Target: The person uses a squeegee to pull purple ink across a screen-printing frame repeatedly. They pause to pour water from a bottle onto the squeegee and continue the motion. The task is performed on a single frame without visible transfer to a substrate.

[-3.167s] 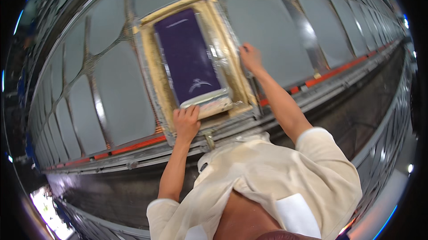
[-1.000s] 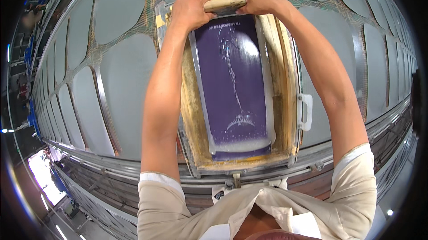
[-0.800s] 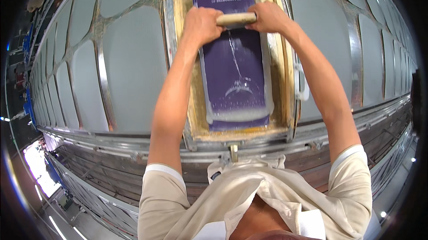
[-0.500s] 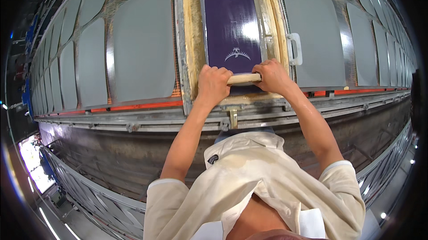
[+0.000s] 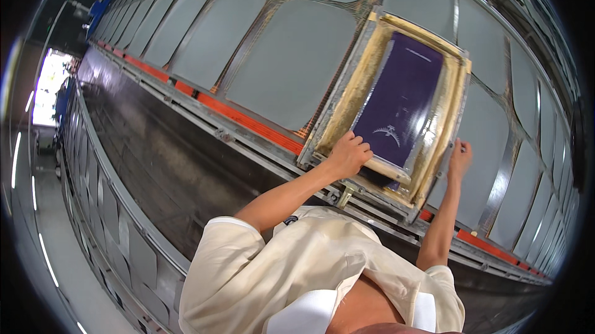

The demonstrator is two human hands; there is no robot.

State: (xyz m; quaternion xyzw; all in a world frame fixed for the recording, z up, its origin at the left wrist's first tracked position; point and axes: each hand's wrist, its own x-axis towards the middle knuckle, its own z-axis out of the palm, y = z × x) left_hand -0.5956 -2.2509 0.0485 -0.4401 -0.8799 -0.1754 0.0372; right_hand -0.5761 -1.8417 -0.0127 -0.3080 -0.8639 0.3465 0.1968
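My left hand (image 5: 351,155) is closed round the left end of a wooden squeegee (image 5: 390,169), which rests across the near end of a printing screen. A yellowed, resin-like border lines this screen frame (image 5: 466,86). Inside it, a dark purple mesh panel (image 5: 400,95) carries a pale winged emblem near the squeegee. Out at the frame's right side, my right hand (image 5: 459,159) has its fingers curled at the spot of the side handle, which the hand covers.
Grey rounded panels (image 5: 294,64) lie in rows on the long table under and beside the frame. A metal rail (image 5: 248,138) with a red strip (image 5: 248,124) runs along its near edge. Behind me on the left stands another metal-edged rack (image 5: 133,222).
My right hand has left the squeegee and moved to the frame's right side. My left hand still grips the squeegee. The whole view has tilted, with the frame now farther right.
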